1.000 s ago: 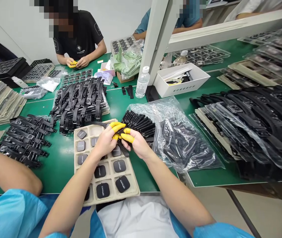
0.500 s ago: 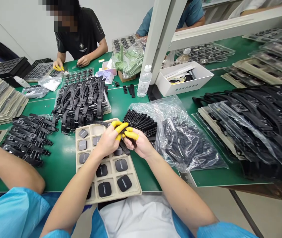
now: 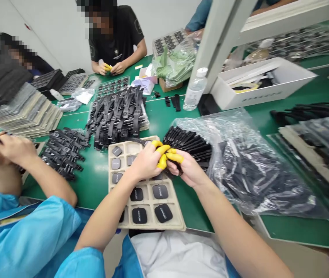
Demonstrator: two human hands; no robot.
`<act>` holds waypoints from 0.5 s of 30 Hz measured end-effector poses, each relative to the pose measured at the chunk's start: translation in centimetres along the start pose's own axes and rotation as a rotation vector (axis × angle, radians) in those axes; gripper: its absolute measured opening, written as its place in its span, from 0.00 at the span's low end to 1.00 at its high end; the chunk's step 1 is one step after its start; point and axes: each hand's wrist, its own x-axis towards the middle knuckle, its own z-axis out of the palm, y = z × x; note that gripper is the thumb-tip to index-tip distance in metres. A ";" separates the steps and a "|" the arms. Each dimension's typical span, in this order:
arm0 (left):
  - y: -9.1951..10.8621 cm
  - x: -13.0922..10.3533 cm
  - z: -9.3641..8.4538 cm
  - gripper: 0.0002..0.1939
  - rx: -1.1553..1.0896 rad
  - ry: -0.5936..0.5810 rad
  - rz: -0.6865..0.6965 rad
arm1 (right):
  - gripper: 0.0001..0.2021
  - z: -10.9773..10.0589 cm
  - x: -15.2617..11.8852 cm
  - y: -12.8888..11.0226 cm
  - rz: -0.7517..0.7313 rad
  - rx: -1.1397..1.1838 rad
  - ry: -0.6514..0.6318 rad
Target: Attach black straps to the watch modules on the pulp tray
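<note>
My left hand (image 3: 147, 161), with yellow finger covers, is closed in a pinch on a black watch strap (image 3: 135, 140), whose end sticks out to the left. My right hand (image 3: 189, 170), also in yellow finger covers, pinches at the same spot, fingertips touching the left ones. The part between the fingertips is mostly hidden. Below the hands lies a beige compartment tray (image 3: 178, 223) holding several black rounded-square pieces (image 3: 163, 213) with pale lettering. Just behind my right hand fans out a row of black straps (image 3: 186, 141), partly inside a clear plastic bag (image 3: 257, 173).
Piles of black-strapped watches (image 3: 118, 112) stand on the green table at back left. A water bottle (image 3: 195, 89) and white box (image 3: 263, 87) stand behind the bag. Stacked trays (image 3: 312, 154) are at right. A co-worker's arms (image 3: 41, 166) are close on my left; another person sits opposite.
The view has swung left, so everything sits further right. My hands keep their pinch over the tray. The left co-worker's hands have come into view; the person opposite has brought both hands together.
</note>
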 end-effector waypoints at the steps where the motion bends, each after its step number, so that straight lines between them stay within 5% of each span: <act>1: 0.1 0.0 0.0 0.24 0.032 -0.019 -0.007 | 0.18 -0.1 0.0 0.0 0.008 -0.016 0.005; 15: 0.9 0.1 -1.0 0.24 0.162 -0.178 0.002 | 0.21 -0.5 -0.3 -0.3 0.079 -0.112 0.002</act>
